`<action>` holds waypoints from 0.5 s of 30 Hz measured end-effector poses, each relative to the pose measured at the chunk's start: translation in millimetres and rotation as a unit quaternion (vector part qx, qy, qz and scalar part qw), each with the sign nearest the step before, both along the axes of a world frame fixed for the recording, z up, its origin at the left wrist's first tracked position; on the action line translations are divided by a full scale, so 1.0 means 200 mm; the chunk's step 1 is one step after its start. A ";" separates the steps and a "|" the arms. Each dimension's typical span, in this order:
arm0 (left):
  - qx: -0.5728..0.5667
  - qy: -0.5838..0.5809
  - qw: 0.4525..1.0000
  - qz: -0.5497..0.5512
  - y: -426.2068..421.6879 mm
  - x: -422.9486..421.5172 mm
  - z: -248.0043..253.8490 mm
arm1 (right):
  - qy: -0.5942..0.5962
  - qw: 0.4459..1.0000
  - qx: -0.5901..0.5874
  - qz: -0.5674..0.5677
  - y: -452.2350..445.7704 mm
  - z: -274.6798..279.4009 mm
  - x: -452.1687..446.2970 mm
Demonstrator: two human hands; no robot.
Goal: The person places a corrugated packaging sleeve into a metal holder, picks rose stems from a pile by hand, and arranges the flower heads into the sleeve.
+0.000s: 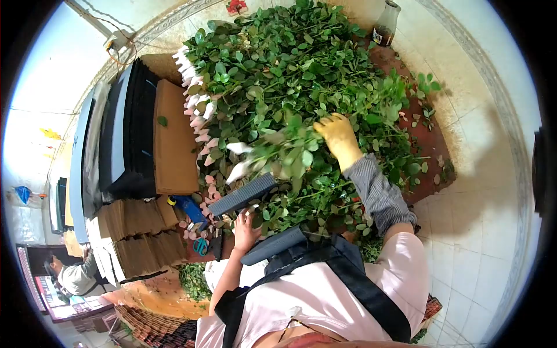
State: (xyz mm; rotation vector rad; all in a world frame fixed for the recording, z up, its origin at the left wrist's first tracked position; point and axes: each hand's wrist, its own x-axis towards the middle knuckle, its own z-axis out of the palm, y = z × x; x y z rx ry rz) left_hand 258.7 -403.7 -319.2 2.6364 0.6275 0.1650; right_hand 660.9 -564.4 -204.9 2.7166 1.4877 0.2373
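Note:
My right hand [337, 138], in a yellow glove with a grey striped sleeve, is closed around leafy rose stems [284, 152] over the heap. Two white-wrapped buds [239, 172] point left from these stems, which are blurred by motion. Bare, my left hand [246, 233] is held low with its fingers apart, by the lower edge of a dark grey ridged block [243, 194]. Whether it touches the block is hard to tell. A second dark padded block [274, 245] lies close to my body, right of that hand.
A big heap of leafy stems [278, 75] covers the reddish table [435, 168]; wrapped buds line its left side. Cardboard stacks [142, 249], dark sheets [130, 127], a blue tool [190, 210] and teal scissors [201, 247] stand left. A glass bottle [387, 23] is behind. Another person [78, 278] is far left.

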 end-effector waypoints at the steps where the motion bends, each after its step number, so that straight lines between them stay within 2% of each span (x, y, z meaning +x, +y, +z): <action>1: -0.001 -0.001 1.000 0.001 -0.01 -0.01 0.00 | 0.041 0.994 -0.076 -0.067 -0.03 -0.17 0.06; 2: 0.001 -0.003 1.000 -0.003 0.00 -0.01 -0.01 | 0.072 0.977 -0.156 -0.127 -0.07 -0.33 0.12; 3: 0.004 -0.005 1.000 -0.005 0.01 -0.01 -0.01 | 0.165 0.952 -0.193 -0.173 -0.09 -0.39 0.14; 4: 0.005 -0.004 1.000 0.002 0.01 -0.01 0.00 | 0.208 0.932 -0.252 -0.159 -0.07 -0.45 0.19; 5: 0.009 0.000 1.000 0.002 0.01 -0.01 0.02 | 0.172 0.961 -0.160 -0.145 -0.09 -0.43 0.18; 7: 0.014 0.013 1.000 0.002 -0.01 0.00 0.04 | 0.152 0.965 -0.127 -0.170 -0.02 -0.40 0.25; 8: 0.013 0.033 0.999 0.010 -0.01 0.00 0.04 | 0.108 0.978 -0.090 -0.155 0.03 -0.13 0.17; 9: 0.014 0.037 0.999 0.013 -0.01 0.00 0.04 | 0.119 0.981 -0.019 -0.151 0.11 -0.08 0.20; 11: 0.031 0.045 0.999 0.003 -0.01 0.00 0.03 | 0.096 0.974 0.207 -0.005 0.29 0.06 0.21; 12: 0.020 0.056 0.998 0.007 -0.01 0.01 0.05 | 0.087 0.928 0.345 0.109 0.43 0.04 0.26; 13: 0.023 0.059 0.998 0.011 -0.01 0.01 0.04 | 0.075 0.912 0.369 0.163 0.58 0.02 0.32; 15: 0.001 0.076 0.997 -0.005 0.00 0.00 0.04 | 0.117 0.937 0.289 0.156 0.81 0.02 0.41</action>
